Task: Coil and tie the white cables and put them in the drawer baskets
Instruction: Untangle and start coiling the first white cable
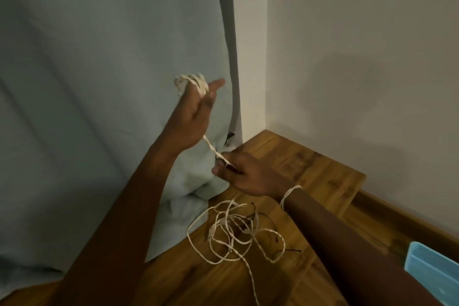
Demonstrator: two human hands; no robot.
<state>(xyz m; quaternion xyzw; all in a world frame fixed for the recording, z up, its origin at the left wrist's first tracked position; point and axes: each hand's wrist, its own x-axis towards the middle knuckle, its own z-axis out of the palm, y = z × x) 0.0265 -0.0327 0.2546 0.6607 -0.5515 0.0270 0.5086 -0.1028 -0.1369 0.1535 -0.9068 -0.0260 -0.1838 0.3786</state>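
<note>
White cable [224, 231], twisted and pretty tangled, sits closest to the camera as a loose heap of loops on the wooden floor [310, 164], with one strand trailing off toward the bottom edge. A thin dark wire [270, 218] is mixed into the heap too. Off at the lower right corner there's a light blue ribbed thing [432, 266], only partly in view, so no telling what it is.

Moving up, the right hand [244, 172] hovers just above the pile, fingers curled in, pinching a stretch of the same cable between thumb and fingertips. A loop of white cord also goes around that wrist. From the pinch the cable runs up taut and diagonal to the left hand [192, 112], which is raised higher and further out. That hand has several turns of cable wound around its fingers, thumb sticking out to the right, palm facing the camera, fingers bent enough to keep the coil on.

Behind both hands hangs a pale blue-grey curtain [99, 69], its hem bunched up on the floor, and to the right of it the white wall [360, 57] meets at a corner.
</note>
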